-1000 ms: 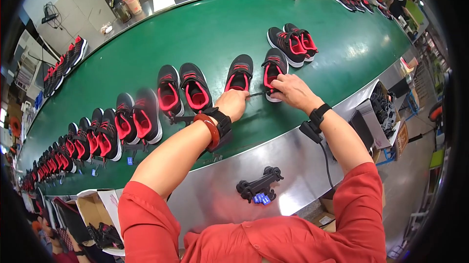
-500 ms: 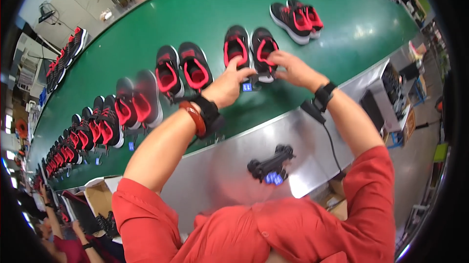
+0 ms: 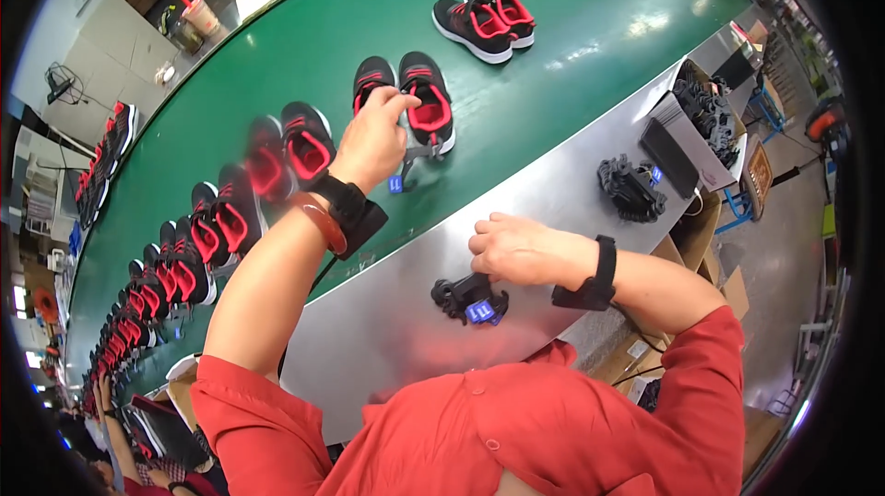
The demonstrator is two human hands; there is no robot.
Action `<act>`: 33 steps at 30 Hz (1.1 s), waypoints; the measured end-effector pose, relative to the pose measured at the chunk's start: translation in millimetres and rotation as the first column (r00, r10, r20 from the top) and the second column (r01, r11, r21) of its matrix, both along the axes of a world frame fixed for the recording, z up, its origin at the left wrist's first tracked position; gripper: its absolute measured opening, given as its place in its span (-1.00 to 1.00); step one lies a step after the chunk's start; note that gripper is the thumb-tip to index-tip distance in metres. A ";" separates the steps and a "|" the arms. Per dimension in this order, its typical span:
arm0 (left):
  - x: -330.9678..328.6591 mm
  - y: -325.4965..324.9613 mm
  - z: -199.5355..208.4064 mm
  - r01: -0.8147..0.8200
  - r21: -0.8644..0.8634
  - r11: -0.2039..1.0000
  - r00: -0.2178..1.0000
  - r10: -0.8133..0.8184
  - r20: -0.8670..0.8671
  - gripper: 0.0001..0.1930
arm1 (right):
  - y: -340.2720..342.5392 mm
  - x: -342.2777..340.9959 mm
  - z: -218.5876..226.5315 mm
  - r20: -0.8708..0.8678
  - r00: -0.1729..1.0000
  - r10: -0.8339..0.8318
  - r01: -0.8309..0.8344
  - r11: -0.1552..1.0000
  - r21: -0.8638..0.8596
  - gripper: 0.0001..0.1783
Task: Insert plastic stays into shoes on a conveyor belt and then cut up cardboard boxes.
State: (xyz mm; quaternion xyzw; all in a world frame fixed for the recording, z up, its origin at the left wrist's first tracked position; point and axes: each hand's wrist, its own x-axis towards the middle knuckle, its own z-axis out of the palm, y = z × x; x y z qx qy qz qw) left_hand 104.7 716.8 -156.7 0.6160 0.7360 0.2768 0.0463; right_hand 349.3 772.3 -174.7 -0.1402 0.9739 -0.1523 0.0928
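Fig.: head view. My left hand [image 3: 373, 141] rests on a black-and-red shoe pair [image 3: 406, 100] on the green belt [image 3: 572, 26], fingers curled over the collar of the left shoe; whether they pinch it, I can't tell. My right hand [image 3: 521, 252] grips a black clip bundle [image 3: 470, 298] w/ small blue tag on the steel surface [image 3: 387, 330]. Best practice, I judge: steady the shoe first, keep bundle low. Another blue tag [image 3: 396, 184] hangs nr the pair. A second clip bundle [image 3: 631, 190], also blue-tagged, lies farther right.
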 end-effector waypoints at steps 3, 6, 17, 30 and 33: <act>10.9 24.6 -4.6 0.048 -0.010 0.999 0.999 -0.048 0.009 -0.62 | 15.7 4.2 -5.3 -0.041 0.998 -0.045 0.038 0.987 -0.158 -0.73; 14.9 56.7 -14.7 0.057 -0.016 0.998 0.997 -0.056 0.045 -0.66 | 42.3 3.1 -6.7 -0.044 0.992 -0.120 0.086 0.879 -0.469 -0.82; 13.2 196.7 -46.6 0.035 -0.017 0.999 0.995 -0.033 0.097 -0.54 | 249.1 -41.7 -4.2 0.477 0.459 -0.750 0.677 -0.052 -0.734 -0.57; 0.7 216.0 -72.2 -0.039 -0.031 0.999 0.978 0.045 0.204 -0.75 | 251.6 -57.8 -22.2 0.662 0.441 -0.606 0.694 -0.238 -0.679 -0.59; 1.5 213.2 -70.3 -0.015 -0.024 1.000 0.986 0.019 0.164 -0.84 | 252.3 -55.3 -21.8 0.684 0.510 -0.522 0.713 -0.188 -0.675 -0.62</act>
